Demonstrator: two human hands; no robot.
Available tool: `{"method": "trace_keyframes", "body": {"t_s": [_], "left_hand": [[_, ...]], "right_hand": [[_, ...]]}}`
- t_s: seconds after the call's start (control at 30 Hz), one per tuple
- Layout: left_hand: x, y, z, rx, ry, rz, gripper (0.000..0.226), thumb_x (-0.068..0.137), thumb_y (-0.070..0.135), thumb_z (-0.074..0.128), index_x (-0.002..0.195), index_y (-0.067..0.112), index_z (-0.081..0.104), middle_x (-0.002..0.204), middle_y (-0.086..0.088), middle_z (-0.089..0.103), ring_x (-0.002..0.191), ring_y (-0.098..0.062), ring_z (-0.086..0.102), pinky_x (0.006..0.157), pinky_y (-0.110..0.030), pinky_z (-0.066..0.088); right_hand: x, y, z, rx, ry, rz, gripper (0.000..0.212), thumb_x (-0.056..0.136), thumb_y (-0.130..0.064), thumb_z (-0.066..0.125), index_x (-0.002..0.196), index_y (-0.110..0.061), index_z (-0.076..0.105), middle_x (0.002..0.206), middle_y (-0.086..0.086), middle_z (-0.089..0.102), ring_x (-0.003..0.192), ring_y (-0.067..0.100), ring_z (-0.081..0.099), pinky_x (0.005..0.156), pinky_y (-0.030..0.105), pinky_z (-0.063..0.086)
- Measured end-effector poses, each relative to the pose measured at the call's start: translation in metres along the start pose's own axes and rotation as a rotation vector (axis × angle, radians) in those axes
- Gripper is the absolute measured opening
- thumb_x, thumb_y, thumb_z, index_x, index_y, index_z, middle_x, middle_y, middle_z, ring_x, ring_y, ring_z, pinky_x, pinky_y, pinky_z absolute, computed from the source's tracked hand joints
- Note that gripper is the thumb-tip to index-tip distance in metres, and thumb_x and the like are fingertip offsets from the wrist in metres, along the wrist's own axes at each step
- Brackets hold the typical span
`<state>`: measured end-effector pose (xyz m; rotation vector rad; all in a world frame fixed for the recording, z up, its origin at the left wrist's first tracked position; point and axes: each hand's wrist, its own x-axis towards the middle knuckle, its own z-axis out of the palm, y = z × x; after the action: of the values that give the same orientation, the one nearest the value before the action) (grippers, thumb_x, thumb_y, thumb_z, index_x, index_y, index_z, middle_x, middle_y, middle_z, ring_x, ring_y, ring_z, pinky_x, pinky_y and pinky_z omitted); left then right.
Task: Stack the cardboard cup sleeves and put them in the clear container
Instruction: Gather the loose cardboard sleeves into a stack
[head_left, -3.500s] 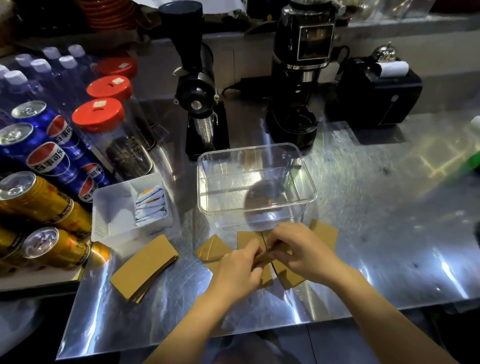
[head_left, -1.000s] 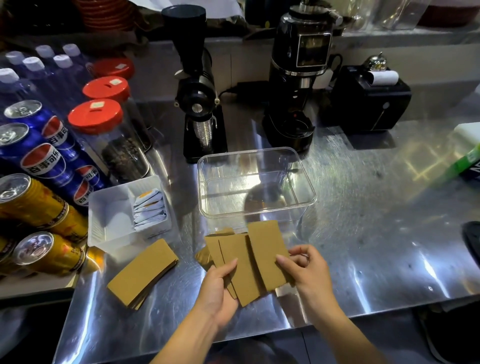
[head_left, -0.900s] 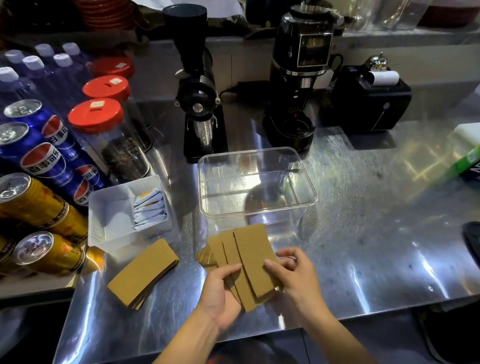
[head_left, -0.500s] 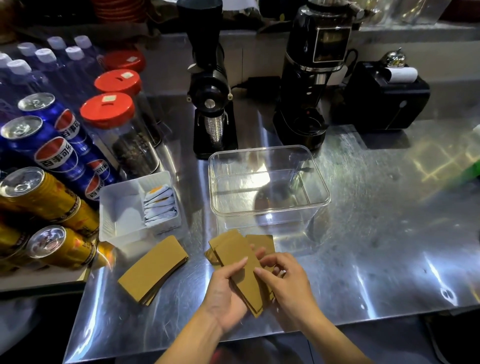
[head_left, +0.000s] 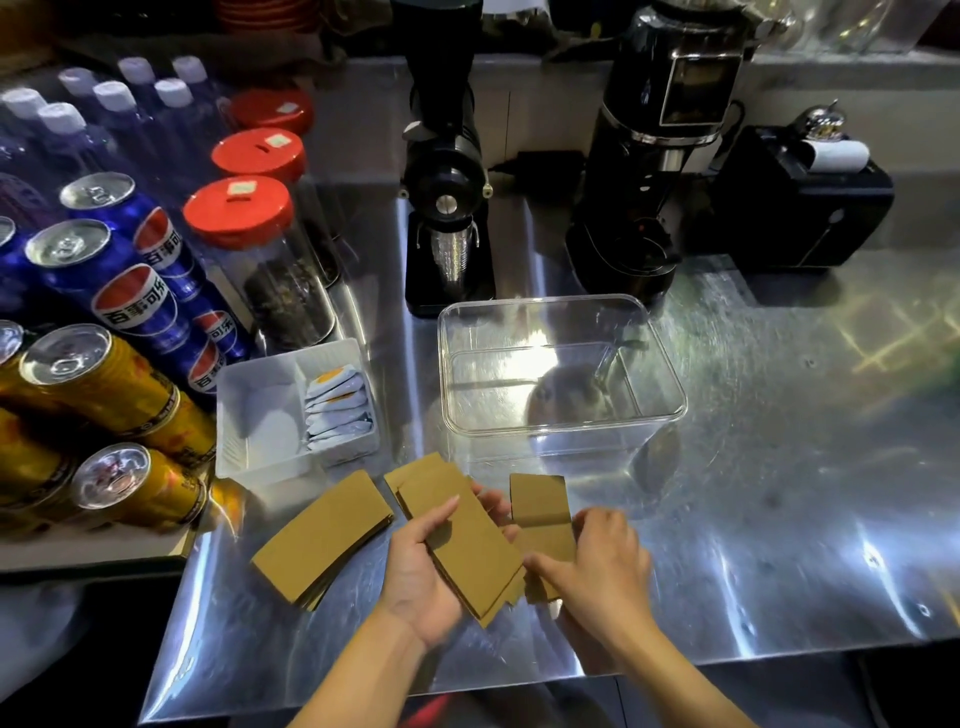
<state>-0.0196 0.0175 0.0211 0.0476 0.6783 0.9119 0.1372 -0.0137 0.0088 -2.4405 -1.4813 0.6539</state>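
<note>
My left hand (head_left: 423, 574) grips a small bundle of flat brown cardboard cup sleeves (head_left: 467, 540) from below, thumb across the top one. My right hand (head_left: 597, 566) pinches another sleeve (head_left: 540, 512) at its lower edge, just right of the bundle and slightly apart from it. A separate neat stack of sleeves (head_left: 322, 538) lies on the steel counter to the left. The clear container (head_left: 670, 384) stands open and empty right behind my hands.
A white tray (head_left: 260, 415) with sachets sits left of the container. Cans (head_left: 114, 291) and red-lidded jars (head_left: 239, 213) crowd the left side. Two black grinders (head_left: 447, 171) and a receipt printer (head_left: 800, 202) line the back. The counter's front edge (head_left: 727, 660) runs beneath my wrists.
The fanned sleeves were squared into a bundle in my left hand. One sleeve has since come away to the right, held by my right hand.
</note>
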Motion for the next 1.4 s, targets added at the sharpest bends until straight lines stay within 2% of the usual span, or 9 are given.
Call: {"method": "trace_keyframes", "body": {"t_s": [0.17,0.3,0.43,0.53,0.63,0.73,0.97,1.17,1.4], "left_hand": [[-0.001,0.004,-0.002,-0.007,0.030,0.021,0.038,0.063,0.019,0.069,0.097,0.003,0.067,0.088,-0.015,0.070,0.083,-0.028,0.066,0.083,-0.044,0.053],[-0.004,0.009,-0.007,-0.038,0.018,0.010,0.030,0.072,0.020,0.062,0.095,0.002,0.068,0.086,-0.014,0.069,0.079,-0.027,0.067,0.079,-0.041,0.055],[-0.005,0.010,-0.007,-0.060,0.011,-0.012,0.029,0.073,0.020,0.062,0.098,0.004,0.065,0.089,-0.013,0.066,0.082,-0.027,0.064,0.081,-0.042,0.052],[-0.006,0.009,-0.008,-0.059,0.017,-0.018,0.032,0.072,0.021,0.063,0.100,0.005,0.064,0.090,-0.013,0.066,0.082,-0.027,0.063,0.082,-0.042,0.051],[-0.007,0.009,-0.009,-0.054,0.027,-0.026,0.033,0.069,0.023,0.068,0.096,0.005,0.067,0.088,-0.013,0.068,0.078,-0.027,0.066,0.079,-0.042,0.053],[-0.006,0.008,-0.009,-0.034,0.038,-0.024,0.033,0.066,0.024,0.071,0.093,0.005,0.069,0.087,-0.013,0.068,0.078,-0.027,0.066,0.081,-0.043,0.052],[-0.008,0.004,-0.004,0.037,-0.006,-0.097,0.033,0.063,0.029,0.075,0.088,0.008,0.071,0.089,-0.014,0.073,0.085,-0.032,0.069,0.080,-0.048,0.055],[-0.014,0.003,-0.002,0.080,0.025,-0.118,0.035,0.066,0.026,0.070,0.087,-0.001,0.074,0.089,-0.023,0.074,0.080,-0.036,0.071,0.063,-0.047,0.058],[-0.017,0.009,-0.019,0.103,0.007,-0.070,0.037,0.077,0.022,0.058,0.104,-0.002,0.068,0.102,-0.020,0.073,0.095,-0.032,0.068,0.082,-0.045,0.057]], "right_hand": [[0.003,-0.006,0.001,0.092,-0.054,0.047,0.052,0.056,-0.057,0.073,0.083,-0.022,0.044,0.092,-0.004,0.044,0.098,0.021,0.045,0.078,0.033,0.028],[0.008,-0.001,-0.003,0.274,-0.108,0.058,0.040,0.065,-0.041,0.076,0.064,-0.025,0.039,0.071,-0.011,0.048,0.078,0.019,0.048,0.074,0.036,0.033],[0.010,0.006,-0.008,0.622,-0.158,0.112,0.028,0.072,-0.016,0.075,0.069,-0.018,0.047,0.070,0.001,0.054,0.069,0.019,0.052,0.066,0.037,0.044],[0.010,0.010,-0.013,0.643,-0.068,0.054,0.026,0.074,-0.012,0.073,0.068,-0.020,0.049,0.069,0.002,0.056,0.067,0.019,0.053,0.059,0.029,0.043],[0.006,0.013,-0.021,0.577,0.034,-0.104,0.028,0.077,-0.015,0.071,0.066,-0.026,0.047,0.061,-0.004,0.052,0.055,0.003,0.049,0.049,0.015,0.040],[0.001,0.012,-0.030,0.562,0.091,-0.220,0.029,0.078,-0.014,0.070,0.067,-0.028,0.048,0.059,-0.008,0.050,0.053,-0.001,0.047,0.049,0.011,0.038],[-0.007,-0.017,-0.035,1.141,-0.078,-0.045,0.019,0.071,0.004,0.071,0.072,-0.008,0.056,0.065,0.005,0.058,0.053,0.002,0.057,0.048,0.011,0.045],[-0.015,-0.040,-0.015,1.010,-0.228,-0.145,0.022,0.071,0.000,0.073,0.069,-0.015,0.057,0.061,-0.002,0.056,0.054,0.001,0.053,0.053,0.012,0.044],[-0.017,-0.045,-0.003,0.853,-0.228,-0.235,0.015,0.076,-0.014,0.071,0.067,-0.017,0.060,0.064,-0.007,0.061,0.051,-0.004,0.048,0.051,0.008,0.038]]}}
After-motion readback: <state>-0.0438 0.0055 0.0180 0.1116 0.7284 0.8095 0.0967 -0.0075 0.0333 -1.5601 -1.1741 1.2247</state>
